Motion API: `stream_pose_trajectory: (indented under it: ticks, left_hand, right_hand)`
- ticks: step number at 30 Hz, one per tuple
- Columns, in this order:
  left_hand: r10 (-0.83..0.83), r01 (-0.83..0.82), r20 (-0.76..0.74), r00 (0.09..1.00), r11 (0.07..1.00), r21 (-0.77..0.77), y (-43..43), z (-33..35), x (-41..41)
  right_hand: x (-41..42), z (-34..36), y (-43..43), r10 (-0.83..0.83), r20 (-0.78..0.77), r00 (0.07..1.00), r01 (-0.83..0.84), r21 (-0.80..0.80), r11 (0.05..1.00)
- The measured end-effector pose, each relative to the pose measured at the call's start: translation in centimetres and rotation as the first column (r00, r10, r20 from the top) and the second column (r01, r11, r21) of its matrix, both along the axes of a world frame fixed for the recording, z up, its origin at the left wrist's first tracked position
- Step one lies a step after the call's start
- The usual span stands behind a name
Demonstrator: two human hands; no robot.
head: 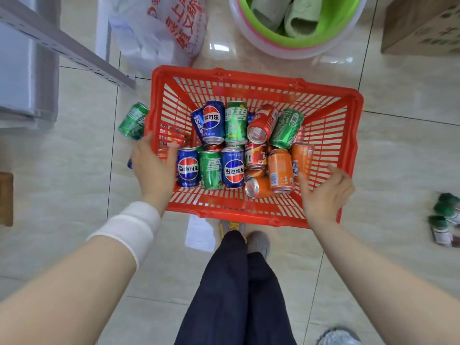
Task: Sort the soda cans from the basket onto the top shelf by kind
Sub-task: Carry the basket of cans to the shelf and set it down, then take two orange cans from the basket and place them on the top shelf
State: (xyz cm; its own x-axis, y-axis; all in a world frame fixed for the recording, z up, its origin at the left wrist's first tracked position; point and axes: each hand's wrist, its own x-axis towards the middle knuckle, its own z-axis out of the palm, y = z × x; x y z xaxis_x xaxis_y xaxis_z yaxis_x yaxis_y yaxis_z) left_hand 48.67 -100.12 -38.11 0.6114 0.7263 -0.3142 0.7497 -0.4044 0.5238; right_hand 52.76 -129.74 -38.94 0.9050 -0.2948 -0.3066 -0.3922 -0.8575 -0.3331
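The red plastic basket stands on the tiled floor in front of my feet. Several soda cans lie inside it: blue Pepsi cans, green Sprite cans, red cans and orange cans. One more green can lies just outside the basket's left wall, beyond my fingertips. My left hand hovers over the left rim with fingers relaxed and thumb spread, holding nothing I can see. A blue sliver shows under it. My right hand is spread open over the near right corner.
A grey metal shelf rail runs across the upper left. Behind the basket are a white printed bag and a green tub with slippers. A cardboard box sits upper right. Green-capped items lie on the floor at right.
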Motion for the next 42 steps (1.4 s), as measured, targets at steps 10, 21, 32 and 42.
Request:
stream_pose_trajectory:
  ticks: [10, 21, 32, 42]
  left_hand:
    - [-0.717, 0.618, -0.092, 0.691, 0.652, -0.438, -11.2, -4.3, 0.2]
    - [-0.845, 0.708, -0.189, 0.501, 0.526, -0.472, -13.8, -10.8, 1.2]
    - [-0.843, 0.813, -0.388, 0.372, 0.498, -0.303, -15.6, -11.2, 3.1]
    - [-0.731, 0.753, -0.606, 0.315, 0.581, -0.310, -18.6, -13.3, 3.4]
  right_hand:
    - [0.4, -4.9, 1.4, -0.057, -0.467, 0.882, 0.178, 0.219, 0.959]
    - [2.6, -9.2, 1.4, -0.086, -0.572, 0.816, 0.191, 0.127, 0.973]
    - [4.9, -2.8, -1.2, -0.297, -0.747, 0.595, 0.789, 0.471, 0.394]
    - [4.1, -1.9, -1.4, -0.280, -0.793, 0.541, 0.841, 0.512, 0.176]
